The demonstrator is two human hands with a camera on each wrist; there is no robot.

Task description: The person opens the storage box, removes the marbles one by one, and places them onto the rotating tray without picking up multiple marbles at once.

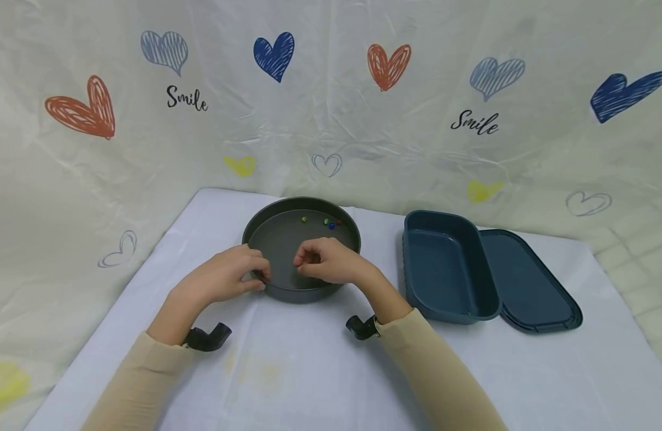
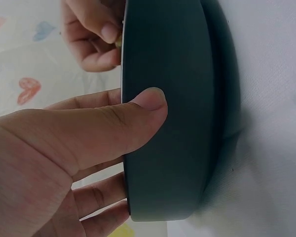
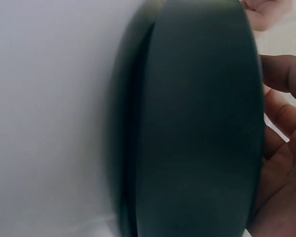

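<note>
A round dark grey pan (image 1: 277, 257) stands on the white-covered table. Its near-left rim is gripped by my left hand (image 1: 228, 276), thumb on the outer wall and fingers over the inside. Above the near right part of the pan is my right hand (image 1: 331, 260), fingers curled. In the left wrist view, a small yellowish marble (image 2: 118, 41) partly shows at the right hand's thumb and fingertips, pinched there. Several small marbles lie toward the pan's far side, among them a blue marble (image 1: 332, 226) and a yellow-green marble (image 1: 304, 219). The right wrist view hides the right fingertips behind the pan wall.
To the right of the pan stands a deep blue rectangular container (image 1: 444, 263), a tiny speck near its front inside edge. Its matching lid (image 1: 530, 281) lies flat beside it, partly behind the container. A backdrop (image 1: 331, 120) printed with hearts hangs behind the table.
</note>
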